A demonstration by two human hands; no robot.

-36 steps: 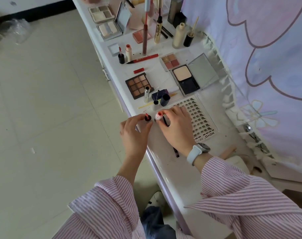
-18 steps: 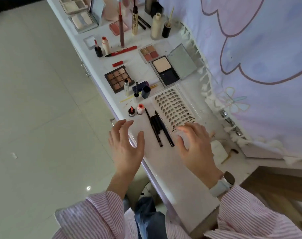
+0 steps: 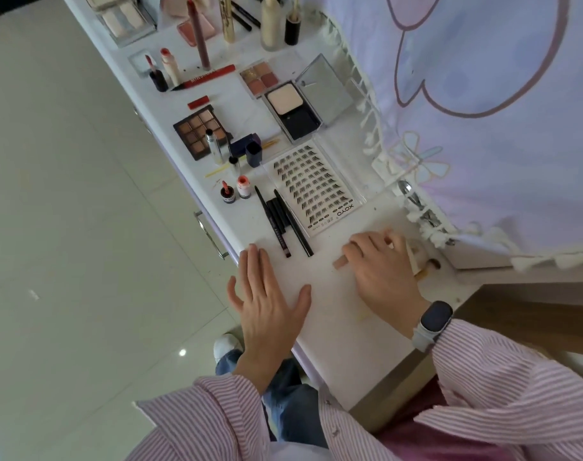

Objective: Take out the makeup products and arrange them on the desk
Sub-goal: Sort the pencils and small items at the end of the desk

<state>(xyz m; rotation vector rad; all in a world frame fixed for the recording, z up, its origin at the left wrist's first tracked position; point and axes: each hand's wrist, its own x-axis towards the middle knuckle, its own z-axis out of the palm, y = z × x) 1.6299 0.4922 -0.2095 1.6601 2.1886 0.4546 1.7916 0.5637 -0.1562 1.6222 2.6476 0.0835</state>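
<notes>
Makeup covers the far stretch of the white bench (image 3: 330,331), and I see both hands down at the near end. My left hand (image 3: 270,304) lies flat on the bench by its front edge, fingers straight and spread, with nothing in its grip. My right hand (image 3: 381,271) sits further in, fingers curled down over a tan stick (image 3: 340,262) whose end pokes out beside the fingertips; I cannot tell whether the grip has closed on it or only rests over it. A watch (image 3: 433,322) is on that wrist, above a striped sleeve (image 3: 503,380). Just beyond the hands, three black pencils (image 3: 285,221) lie side by side, with a clear lash tray (image 3: 316,191) beside them on the right. Two small open bottles (image 3: 235,191) stand upright left of the pencils, near the bench's front edge. Further back lie a brown eyeshadow palette (image 3: 200,131), a silver tube (image 3: 215,146) standing at its corner, a dark blue cap (image 3: 253,154), and an open powder compact (image 3: 295,111) with its lid laid back. Behind those I see a small four-colour palette (image 3: 259,77), a red pencil (image 3: 207,76) and a red stick (image 3: 197,102). A pale printed cloth (image 3: 483,94) hangs along the right side of the bench
</notes>
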